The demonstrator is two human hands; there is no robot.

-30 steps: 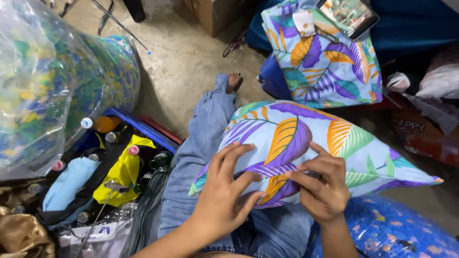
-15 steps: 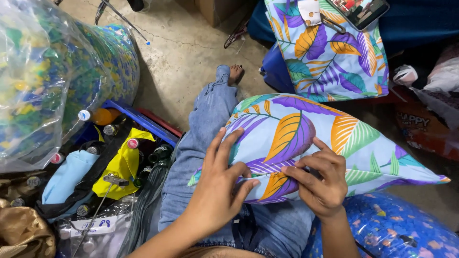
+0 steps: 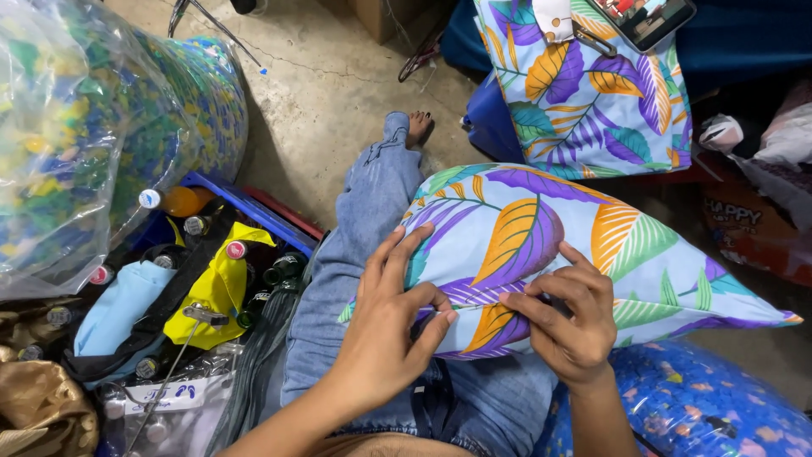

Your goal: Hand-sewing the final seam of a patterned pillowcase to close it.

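Note:
A stuffed pillow (image 3: 584, 245) in light blue cloth with purple, orange and green leaves lies across my lap, over my blue jeans (image 3: 364, 228). My left hand (image 3: 393, 326) pinches the pillow's near edge between thumb and forefinger, other fingers spread on the cloth. My right hand (image 3: 567, 326) grips the same edge a little to the right, fingers curled over the seam. Whether a needle or thread is between the fingers is hidden.
A second leaf-print pillow (image 3: 592, 93) stands at the back with a phone (image 3: 647, 17) on top. Large plastic bags of printed cloth (image 3: 76, 144) fill the left. A blue crate (image 3: 245, 207) with bottles, yellow and blue cloths sits beside my leg. A blue printed bundle (image 3: 702, 406) lies at lower right.
Both hands have shifted slightly along the pillow's near edge; my left thumb and forefinger have closed into a pinch. The pillow has barely moved.

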